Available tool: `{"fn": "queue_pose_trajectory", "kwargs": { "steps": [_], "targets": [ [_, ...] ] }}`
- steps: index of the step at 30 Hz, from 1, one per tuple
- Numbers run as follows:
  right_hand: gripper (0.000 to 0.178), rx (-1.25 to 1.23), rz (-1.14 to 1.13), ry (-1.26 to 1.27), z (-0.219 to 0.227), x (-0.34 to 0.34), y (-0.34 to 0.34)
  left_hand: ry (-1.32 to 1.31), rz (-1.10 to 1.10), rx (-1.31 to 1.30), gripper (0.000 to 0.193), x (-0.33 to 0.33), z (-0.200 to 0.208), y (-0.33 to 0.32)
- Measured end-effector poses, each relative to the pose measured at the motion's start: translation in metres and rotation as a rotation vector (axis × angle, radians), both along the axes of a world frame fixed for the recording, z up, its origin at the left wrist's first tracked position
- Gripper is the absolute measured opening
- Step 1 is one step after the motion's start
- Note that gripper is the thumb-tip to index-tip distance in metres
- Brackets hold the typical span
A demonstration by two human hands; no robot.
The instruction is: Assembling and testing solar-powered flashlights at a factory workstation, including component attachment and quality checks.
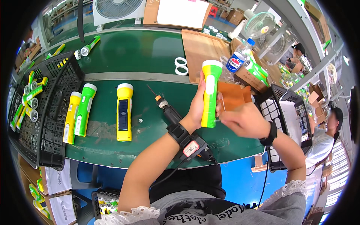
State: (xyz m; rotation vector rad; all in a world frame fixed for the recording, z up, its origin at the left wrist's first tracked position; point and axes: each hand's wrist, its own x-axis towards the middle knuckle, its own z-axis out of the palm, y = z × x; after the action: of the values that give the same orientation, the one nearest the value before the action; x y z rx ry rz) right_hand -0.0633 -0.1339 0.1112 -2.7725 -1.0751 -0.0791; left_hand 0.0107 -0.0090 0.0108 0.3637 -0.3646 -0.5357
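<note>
My left hand [195, 107] is wrapped round a green and yellow flashlight [211, 93], held upright above the bench with its white head at the top. Close to the flashlight's right side, my right hand [245, 119] is closed in a pinch. A thin pale strand shows at its fingertips, too fine to make out. Under my left wrist lies a black electric screwdriver [171, 113], its bit pointing to the far left. Further left, a yellow flashlight [124, 112] with a dark solar panel lies by itself. Beside the crate are a yellow-white flashlight [71, 119] and a green one [85, 110].
A black crate [56, 80] of flashlights stands at the left, another black crate [275, 98] at the right. Two white rings [181, 70] lie beyond my hands. A bottle [240, 56] stands by an orange cloth [234, 95]. Another person [324, 140] sits at the far right.
</note>
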Motion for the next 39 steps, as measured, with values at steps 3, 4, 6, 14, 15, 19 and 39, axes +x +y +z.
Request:
{"fn": "queue_pose_trajectory", "kwargs": {
  "steps": [3,4,6,14,15,19,39],
  "targets": [
    [0.005,-0.104,-0.004,-0.062,-0.008,-0.007,0.002,0.055,-0.154,0.044,0.042,0.003,-0.004,0.003],
    [0.005,-0.09,-0.008,-0.093,-0.009,-0.008,0.003,0.055,-0.156,0.044,0.042,0.003,-0.004,0.004],
    [0.006,-0.074,-0.011,-0.123,-0.01,-0.009,0.006,0.068,-0.185,0.048,0.044,0.004,-0.004,0.005],
    [0.015,-0.593,0.18,-0.741,-0.028,-0.01,0.023,0.173,-0.217,0.137,0.041,0.008,-0.007,0.003],
    [0.015,-0.591,0.183,-0.739,-0.028,-0.008,0.027,0.24,-0.254,0.127,0.04,0.01,-0.008,0.005],
    [0.012,-0.483,0.149,-0.612,-0.03,-0.003,0.031,0.229,-0.296,0.037,0.04,0.01,-0.008,0.006],
    [0.003,0.248,-0.026,0.231,-0.044,0.004,-0.008,-0.183,0.241,0.111,0.056,0.005,-0.006,-0.003]
  ]
}}
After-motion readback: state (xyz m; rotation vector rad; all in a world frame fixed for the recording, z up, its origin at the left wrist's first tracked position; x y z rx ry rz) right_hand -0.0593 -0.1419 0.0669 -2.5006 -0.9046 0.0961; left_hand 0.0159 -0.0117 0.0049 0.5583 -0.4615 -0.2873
